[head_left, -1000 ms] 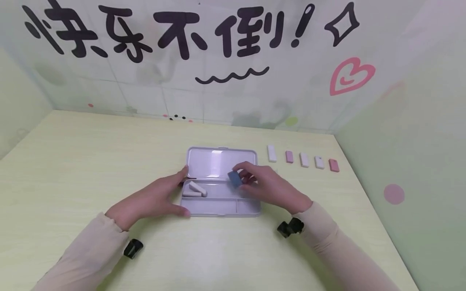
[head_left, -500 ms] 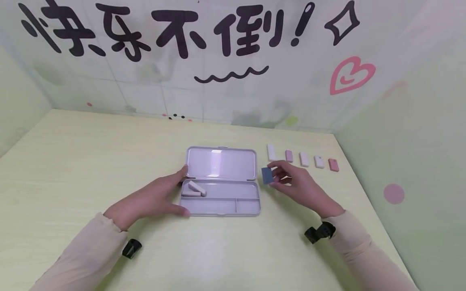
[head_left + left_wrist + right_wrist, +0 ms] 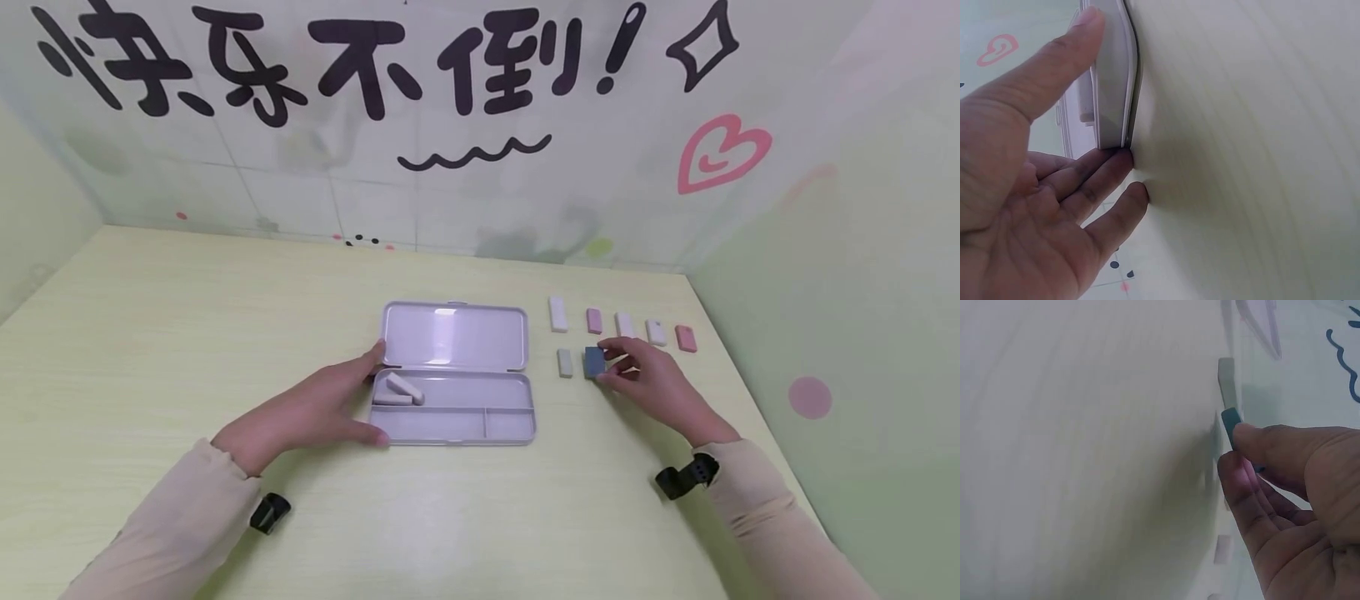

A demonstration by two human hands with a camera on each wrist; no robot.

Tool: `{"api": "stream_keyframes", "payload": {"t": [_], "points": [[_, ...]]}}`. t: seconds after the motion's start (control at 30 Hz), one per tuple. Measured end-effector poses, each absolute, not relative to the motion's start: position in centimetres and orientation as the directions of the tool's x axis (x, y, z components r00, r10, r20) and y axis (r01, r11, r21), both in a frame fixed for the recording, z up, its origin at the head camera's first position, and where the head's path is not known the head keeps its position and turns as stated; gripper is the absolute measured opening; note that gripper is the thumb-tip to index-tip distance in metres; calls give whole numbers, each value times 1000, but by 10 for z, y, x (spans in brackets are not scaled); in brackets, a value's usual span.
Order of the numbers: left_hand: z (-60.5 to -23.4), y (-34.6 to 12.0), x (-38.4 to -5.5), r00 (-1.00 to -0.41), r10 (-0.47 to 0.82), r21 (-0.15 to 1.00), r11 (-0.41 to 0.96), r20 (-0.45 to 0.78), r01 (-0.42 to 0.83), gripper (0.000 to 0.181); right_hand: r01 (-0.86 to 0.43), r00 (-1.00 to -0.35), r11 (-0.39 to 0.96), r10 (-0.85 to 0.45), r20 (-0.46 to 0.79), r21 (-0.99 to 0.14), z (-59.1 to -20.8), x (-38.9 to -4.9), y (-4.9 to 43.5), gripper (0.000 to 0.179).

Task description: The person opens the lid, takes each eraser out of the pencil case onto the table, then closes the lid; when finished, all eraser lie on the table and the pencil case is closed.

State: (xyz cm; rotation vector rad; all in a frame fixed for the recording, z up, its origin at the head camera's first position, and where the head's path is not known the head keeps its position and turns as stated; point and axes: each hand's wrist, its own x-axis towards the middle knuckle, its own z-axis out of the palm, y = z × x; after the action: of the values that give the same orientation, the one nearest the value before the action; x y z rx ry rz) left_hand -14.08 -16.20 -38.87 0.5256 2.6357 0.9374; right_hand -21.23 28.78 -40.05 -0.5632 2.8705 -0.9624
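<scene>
In the head view, my right hand [image 3: 648, 379] pinches a blue block-shaped eraser [image 3: 593, 362] between thumb and fingertips, at table level. The right wrist view shows the thumb over the eraser [image 3: 1230, 422] and the fingers on its other side. Left of it lies a small grey eraser [image 3: 565, 363], apart from it. A pale lilac tin pencil case [image 3: 452, 423] lies with its lid [image 3: 455, 333] folded back. My left hand [image 3: 318, 408] rests against the case's left end, thumb on the front corner, fingers at the back. Two white sticks [image 3: 405, 387] lie in its rear compartment.
Behind the right hand is a row of small blocks: a white one [image 3: 557, 314], a pink one [image 3: 594, 320], two pale ones and a red one [image 3: 686, 337]. Walls stand behind and right of the table [image 3: 450, 517].
My right hand has carried the blue eraser from over the case to the right, down onto the table beside the grey eraser. The left hand has stayed at the case.
</scene>
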Motion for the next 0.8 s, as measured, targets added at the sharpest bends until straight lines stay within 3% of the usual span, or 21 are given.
{"api": "stream_keyframes", "payload": {"t": [0.8], "points": [[-389,-161,-140,-894,411,649,731,-177,208,124,-314,-922,759,-387,-7,-571,-405,-217,299,44]]}}
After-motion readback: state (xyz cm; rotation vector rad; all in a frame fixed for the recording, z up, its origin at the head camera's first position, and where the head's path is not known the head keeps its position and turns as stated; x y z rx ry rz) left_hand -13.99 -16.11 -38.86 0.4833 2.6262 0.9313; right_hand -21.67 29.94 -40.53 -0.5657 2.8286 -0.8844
